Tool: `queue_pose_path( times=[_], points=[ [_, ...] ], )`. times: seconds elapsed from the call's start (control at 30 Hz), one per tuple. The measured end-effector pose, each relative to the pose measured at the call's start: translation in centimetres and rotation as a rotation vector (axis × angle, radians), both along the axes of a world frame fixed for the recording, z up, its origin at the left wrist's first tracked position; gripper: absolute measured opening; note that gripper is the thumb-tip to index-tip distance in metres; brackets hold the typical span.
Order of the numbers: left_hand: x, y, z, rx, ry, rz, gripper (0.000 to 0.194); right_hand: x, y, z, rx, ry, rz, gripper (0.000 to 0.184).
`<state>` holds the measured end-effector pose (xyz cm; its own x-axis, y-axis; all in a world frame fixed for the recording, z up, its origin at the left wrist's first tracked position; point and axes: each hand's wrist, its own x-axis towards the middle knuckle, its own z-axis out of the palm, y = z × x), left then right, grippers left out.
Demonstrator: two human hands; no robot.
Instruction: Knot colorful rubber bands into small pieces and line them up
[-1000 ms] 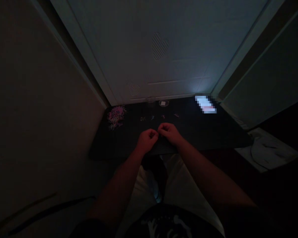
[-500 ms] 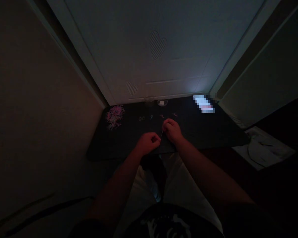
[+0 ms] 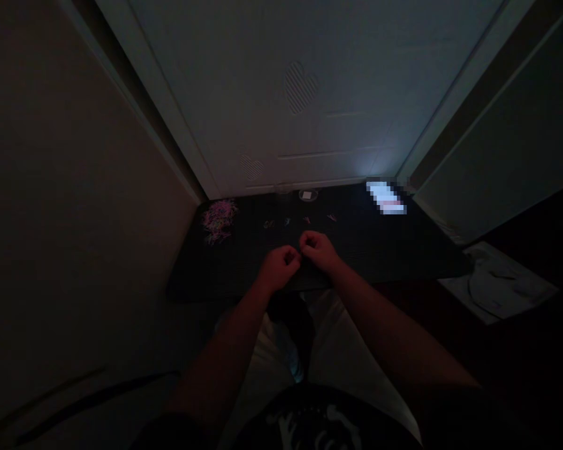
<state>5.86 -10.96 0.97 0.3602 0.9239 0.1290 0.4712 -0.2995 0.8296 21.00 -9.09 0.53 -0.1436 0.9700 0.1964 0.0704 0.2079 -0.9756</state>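
Observation:
My left hand [image 3: 279,267] and my right hand [image 3: 319,251] are held close together just over the front part of a dark table [image 3: 380,250]. Both are closed in a pinch, fingertips almost meeting. The thin pale strand seen between them a moment ago is now mostly hidden by the fingers in the dim light. Beyond the hands lie small items in a row: pale loops [image 3: 269,224], a small bluish piece [image 3: 287,222], a pinkish piece [image 3: 306,220] and another pinkish piece [image 3: 332,217].
At the table's left end lies a loose pile of thin pink and purple strands [image 3: 219,219]. A clear round dish [image 3: 308,195] with a white square stands at the back edge. A glowing, pixelated screen [image 3: 385,197] is at the back right. Behind rises a pale panel [image 3: 216,94] with hearts.
My hands have come closer together, the right one moving slightly left and toward me. The pale strand stretched between them no longer shows clearly. The view has shifted slightly.

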Motion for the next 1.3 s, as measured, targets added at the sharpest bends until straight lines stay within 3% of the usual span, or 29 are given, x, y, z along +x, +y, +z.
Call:
queue_pose_path(
  times=[0.1,0.3,0.37,0.53,0.63,0.93,1.17,1.3],
  points=[
    [0.0,-0.1,0.0,-0.006,0.037,-0.017,0.014,0.1,0.1,0.0,-0.042,0.091,-0.026,0.004],
    [0.1,-0.4,0.3,-0.004,0.127,-0.080,0.012,0.2,0.5,0.1,-0.125,0.522,-0.165,0.006],
    [0.1,-0.4,0.3,-0.010,0.113,-0.058,0.012,0.2,0.4,0.1,-0.129,0.498,-0.164,0.006],
    [0.0,-0.1,0.1,0.009,0.031,0.001,0.014,-0.1,0.0,0.1,-0.053,0.121,-0.023,0.003],
    [0.0,-0.1,0.0,0.016,0.008,0.010,0.013,-0.2,-0.2,0.2,0.003,0.040,0.024,0.004],
    [0.1,-0.1,0.2,-0.003,-0.027,0.034,0.012,-0.2,-0.2,0.3,-0.039,0.108,-0.024,0.006],
    [0.1,-0.1,0.0,-0.008,0.035,-0.027,0.010,0.1,0.7,0.1,-0.135,0.535,-0.224,0.012],
    [0.0,-0.1,0.2,-0.030,0.000,0.001,0.009,0.0,0.7,-0.2,-0.127,0.392,-0.143,0.009]
  ],
)
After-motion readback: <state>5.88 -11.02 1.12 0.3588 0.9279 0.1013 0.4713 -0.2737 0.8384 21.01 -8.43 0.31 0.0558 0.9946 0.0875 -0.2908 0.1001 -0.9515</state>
